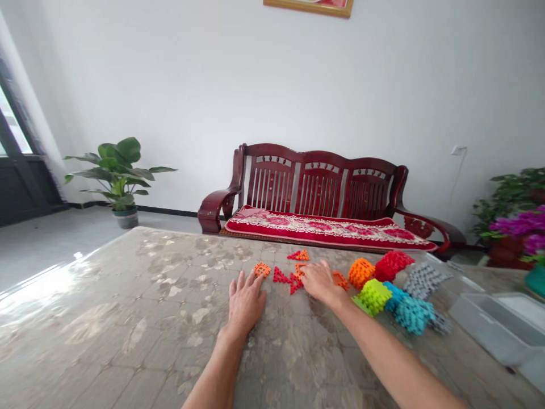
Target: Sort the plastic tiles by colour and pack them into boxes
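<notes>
Two bare hands out over a counter (140,324) with a shiny beige-grey floral cover. Left hand (247,301): palm down, fingers spread and relaxed, fingertips right at the near edge of an orange square plastic lattice piece (262,269); not wrapped around anything. Right hand (319,280): palm down, fingers bent down over an orange plastic lattice piece (300,269), partly hidden by the hand; can't tell if it's pinched or only touched.

Between the hands, a red triangular plastic lattice piece (280,276), with a second red plastic lattice piece (294,284) just right of it, close to the right fingertips. Farther back, a small red triangular plastic piece (293,255) beside a small orange triangular plastic piece (302,255). Another orange plastic piece (340,280) just right of the right hand, partly covered by it.

Right side of counter, knobbly plastic heaps grouped close: orange heap (361,273), red heap (394,264), lime-green heap (374,296), blue heap (414,315), grey heap (426,280). Translucent plastic box (502,335) near the right edge. Behind counter, dark red slatted wooden settee (321,187) with red-and-cream patterned seat cover (327,229); big-leafed green potted plant (121,170) at left, purple flowers (517,227) at right
</notes>
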Available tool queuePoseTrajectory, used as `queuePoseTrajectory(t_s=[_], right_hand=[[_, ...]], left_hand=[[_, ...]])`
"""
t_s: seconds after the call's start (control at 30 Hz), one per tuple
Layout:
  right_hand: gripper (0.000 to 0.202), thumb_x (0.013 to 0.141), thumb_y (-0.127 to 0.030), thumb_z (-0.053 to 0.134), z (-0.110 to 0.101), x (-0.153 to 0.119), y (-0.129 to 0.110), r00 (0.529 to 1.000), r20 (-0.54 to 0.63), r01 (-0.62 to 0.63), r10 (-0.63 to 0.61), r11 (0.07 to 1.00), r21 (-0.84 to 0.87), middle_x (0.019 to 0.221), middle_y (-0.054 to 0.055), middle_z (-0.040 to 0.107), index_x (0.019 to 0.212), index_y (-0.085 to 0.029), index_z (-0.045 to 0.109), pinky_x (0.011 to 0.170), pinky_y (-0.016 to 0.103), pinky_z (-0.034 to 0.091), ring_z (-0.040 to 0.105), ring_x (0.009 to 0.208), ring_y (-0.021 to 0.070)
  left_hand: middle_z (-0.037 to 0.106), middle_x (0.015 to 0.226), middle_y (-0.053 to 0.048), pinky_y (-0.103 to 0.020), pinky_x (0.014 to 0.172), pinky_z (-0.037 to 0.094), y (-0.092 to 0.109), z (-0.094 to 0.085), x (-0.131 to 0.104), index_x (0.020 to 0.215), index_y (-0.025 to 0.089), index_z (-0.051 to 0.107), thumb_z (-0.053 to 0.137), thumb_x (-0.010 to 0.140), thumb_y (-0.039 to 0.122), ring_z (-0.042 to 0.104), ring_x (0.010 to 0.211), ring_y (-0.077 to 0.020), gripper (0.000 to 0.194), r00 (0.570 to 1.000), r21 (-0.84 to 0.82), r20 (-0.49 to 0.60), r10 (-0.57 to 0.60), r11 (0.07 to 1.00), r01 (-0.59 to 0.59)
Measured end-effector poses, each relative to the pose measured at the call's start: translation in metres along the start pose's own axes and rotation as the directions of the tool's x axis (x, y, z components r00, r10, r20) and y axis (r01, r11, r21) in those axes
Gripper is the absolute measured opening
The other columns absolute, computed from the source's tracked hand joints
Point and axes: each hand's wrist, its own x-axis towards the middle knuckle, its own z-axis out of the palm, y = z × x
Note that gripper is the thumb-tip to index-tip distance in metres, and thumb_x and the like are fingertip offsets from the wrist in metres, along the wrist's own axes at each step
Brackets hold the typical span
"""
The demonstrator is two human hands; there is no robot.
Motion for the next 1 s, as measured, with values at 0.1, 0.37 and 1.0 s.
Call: queuePoseTrajectory(t_s=[0.1,0.37,1.0], right_hand=[[0.033,0.093,-0.029,0.039,-0.004,0.005,0.0,1.0,-0.015,-0.005,0.006,0.997,0.073,0.096,0.005,0.074,0.09,-0.026,0.073,0.096,0.036,0.034,0.065,0.094,0.0196],[0.041,0.083,-0.02,0.049,0.005,0.019,0.019,0.996,0.023,-0.093,0.09,0.973,0.213,0.117,0.001,0.07,0.118,-0.031,0.066,0.091,0.03,0.042,0.06,0.112,0.0206],[0.014,0.074,-0.023,0.063,0.0,0.01,0.0,0.969,-0.15,-0.082,0.195,0.832,0.548,0.088,0.001,0.071,0.086,-0.022,0.072,0.071,0.024,0.044,0.063,0.08,0.0151]], left_hand=[[0.054,0.142,-0.004,-0.056,0.112,0.02,0.002,-0.005,-0.002,0.125,0.031,0.063,0.047,0.084,0.021,0.035,0.138,-0.0341,0.045,1.0,0.034,0.004,-0.029,0.999,0.028],[0.062,0.131,-0.006,-0.055,0.11,0.02,0.0,-0.009,-0.003,0.113,0.028,0.068,0.046,0.084,0.017,0.042,0.131,-0.031,0.038,0.988,-0.016,-0.067,-0.138,0.99,0.137],[0.066,0.123,-0.005,-0.042,0.11,0.024,0.0,-0.01,0.0,0.112,0.028,0.067,0.047,0.083,0.02,0.052,0.12,-0.0224,0.037,0.977,-0.056,-0.08,-0.2,0.979,0.196]])
